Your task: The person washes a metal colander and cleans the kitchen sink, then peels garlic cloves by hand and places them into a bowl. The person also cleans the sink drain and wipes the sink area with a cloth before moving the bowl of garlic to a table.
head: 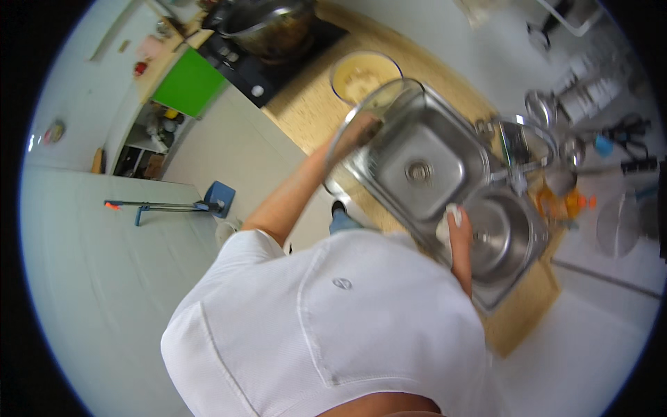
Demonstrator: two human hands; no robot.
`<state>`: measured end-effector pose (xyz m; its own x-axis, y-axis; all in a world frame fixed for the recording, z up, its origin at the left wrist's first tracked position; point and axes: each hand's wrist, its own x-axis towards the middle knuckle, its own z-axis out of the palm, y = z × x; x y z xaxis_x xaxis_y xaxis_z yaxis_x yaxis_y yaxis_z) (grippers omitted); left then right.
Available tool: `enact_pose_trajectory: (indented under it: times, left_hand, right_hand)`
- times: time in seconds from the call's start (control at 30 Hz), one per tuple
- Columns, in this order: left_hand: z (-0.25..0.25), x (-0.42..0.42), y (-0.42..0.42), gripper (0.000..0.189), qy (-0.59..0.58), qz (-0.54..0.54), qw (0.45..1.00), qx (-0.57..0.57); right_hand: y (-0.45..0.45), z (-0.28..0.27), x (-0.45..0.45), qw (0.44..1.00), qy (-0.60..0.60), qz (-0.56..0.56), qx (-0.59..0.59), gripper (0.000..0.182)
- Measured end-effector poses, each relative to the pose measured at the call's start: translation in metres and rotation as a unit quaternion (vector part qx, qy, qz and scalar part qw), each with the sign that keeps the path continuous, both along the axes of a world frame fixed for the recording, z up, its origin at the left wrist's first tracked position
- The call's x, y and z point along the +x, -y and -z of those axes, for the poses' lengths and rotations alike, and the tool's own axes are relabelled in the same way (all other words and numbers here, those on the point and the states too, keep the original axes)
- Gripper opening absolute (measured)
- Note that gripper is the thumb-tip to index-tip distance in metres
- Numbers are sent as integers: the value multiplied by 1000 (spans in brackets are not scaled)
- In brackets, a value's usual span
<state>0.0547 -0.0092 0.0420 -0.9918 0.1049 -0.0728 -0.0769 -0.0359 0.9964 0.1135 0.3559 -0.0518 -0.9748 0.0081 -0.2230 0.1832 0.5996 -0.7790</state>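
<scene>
My left hand (365, 127) holds a clear glass pot lid with a metal rim (392, 98) over the near left edge of a stainless steel sink (417, 156). Blur hides just how its fingers grip the lid. Over the divider between the square basin and the smaller round basin (490, 234), my right hand (460, 229) is closed on a white cloth (444, 229). A metal faucet (513, 174) stands behind the basins.
A cream bowl with a blue rim (366, 75) sits on the counter left of the sink. Beyond it, a large metal pot (276, 34) stands on a black cooktop (323, 39). An orange bottle (560, 203) is behind the round basin, and utensils hang on the wall.
</scene>
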Motion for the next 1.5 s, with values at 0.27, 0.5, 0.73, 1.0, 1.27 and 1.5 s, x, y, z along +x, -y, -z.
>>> enact_pose_trajectory:
  times: [0.27, 0.5, 0.73, 1.0, 1.27, 1.5]
  left_hand:
    - [59, 23, 57, 19, 8, -97, 945, -311]
    - [86, 33, 71, 21, -91, -124, 844, -514]
    - [89, 31, 66, 22, -24, -152, 831, -535]
    - [86, 36, 54, 28, -2, -129, 856, -501]
    - [82, 41, 30, 33, -14, -96, 879, -466]
    - [63, 50, 33, 35, -10, -68, 899, -432]
  right_hand:
    - [-6, -7, 31, 995, 39, 19, 90, 39]
    - [-19, 10, 59, 990, 27, 39, 132, 39]
    - [-8, 10, 62, 991, 9, 44, 126, 39]
    - [2, 10, 54, 989, 3, 48, 142, 40]
    - [6, 14, 44, 993, -11, 33, 111, 39]
    - [2, 19, 51, 998, -30, 40, 44, 36]
